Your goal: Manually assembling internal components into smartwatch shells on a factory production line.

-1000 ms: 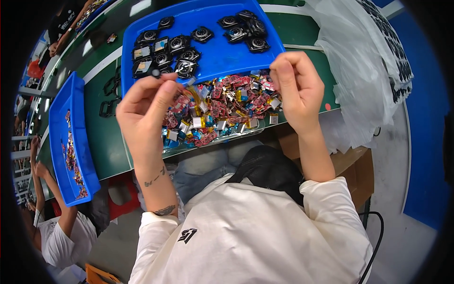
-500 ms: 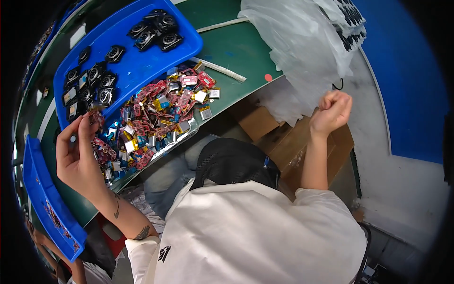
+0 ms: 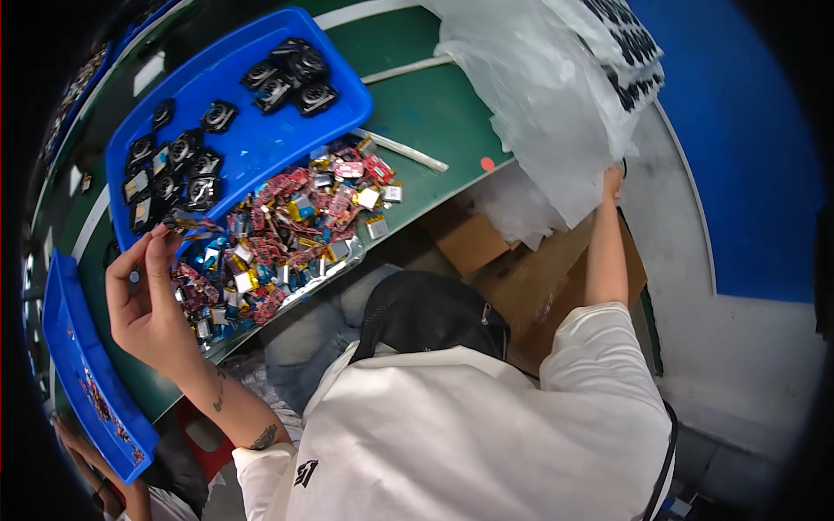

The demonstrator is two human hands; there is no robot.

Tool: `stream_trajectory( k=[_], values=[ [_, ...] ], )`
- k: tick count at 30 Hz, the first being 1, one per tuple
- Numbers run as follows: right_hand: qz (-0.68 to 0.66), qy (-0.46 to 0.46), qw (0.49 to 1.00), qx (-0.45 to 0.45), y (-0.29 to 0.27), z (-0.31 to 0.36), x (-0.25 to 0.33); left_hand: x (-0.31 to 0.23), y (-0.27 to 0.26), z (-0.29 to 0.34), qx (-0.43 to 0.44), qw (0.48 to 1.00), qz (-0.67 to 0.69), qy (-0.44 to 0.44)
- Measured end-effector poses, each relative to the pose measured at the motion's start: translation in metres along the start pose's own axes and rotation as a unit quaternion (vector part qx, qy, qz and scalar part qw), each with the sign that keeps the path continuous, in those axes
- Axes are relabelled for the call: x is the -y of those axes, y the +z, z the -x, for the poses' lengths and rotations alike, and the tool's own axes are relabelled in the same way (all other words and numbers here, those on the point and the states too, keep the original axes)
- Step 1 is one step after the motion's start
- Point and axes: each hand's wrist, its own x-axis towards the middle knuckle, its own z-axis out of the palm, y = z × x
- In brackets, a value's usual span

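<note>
Left hand [image 3: 148, 304] pinches a small wired part [image 3: 187, 226] between fingertips above the pile of red and silver components [image 3: 287, 230] on the green counter [image 3: 434, 113]. Right hand [image 3: 612, 184] reaches under the plastic bag [image 3: 556, 95], its grip hidden. Farther off, black parts fill a blue tray [image 3: 261, 130].

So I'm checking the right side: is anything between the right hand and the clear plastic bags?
Nothing visible. The right hand already reaches up against the lower edge of the clear plastic bags; its fingers are hidden there. The cardboard box sits below the arm.
</note>
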Motion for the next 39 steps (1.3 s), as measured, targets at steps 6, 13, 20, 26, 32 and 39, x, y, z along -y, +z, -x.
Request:
stream_trajectory(
  k=[6, 13, 20, 26, 32, 39],
  values=[
    [-0.001, -0.071, 0.985, -0.155, -0.005, -0.093, -0.121, 0.005, -0.002, -0.013, 0.004, 0.982, 0.171, -0.086],
    [-0.291, -0.095, 0.935, -0.177, -0.104, 0.031, 0.103, -0.007, -0.017, -0.008, -0.045, 0.985, 0.070, -0.150],
    [-0.530, -0.321, 0.775, -0.124, -0.174, 0.173, 0.256, -0.015, -0.010, -0.003, -0.006, 0.977, 0.182, -0.114],
    [-0.591, -0.386, 0.619, 0.343, -0.188, 0.275, 0.340, -0.031, -0.011, 0.016, 0.043, 0.969, 0.209, -0.123],
    [-0.581, -0.226, 0.397, 0.674, -0.177, 0.321, 0.359, -0.034, -0.014, 0.032, 0.112, 0.967, 0.199, -0.114],
    [-0.628, -0.163, 0.375, 0.662, -0.171, 0.324, 0.346, -0.027, -0.017, 0.044, 0.153, 0.925, 0.295, -0.185]
  ],
)
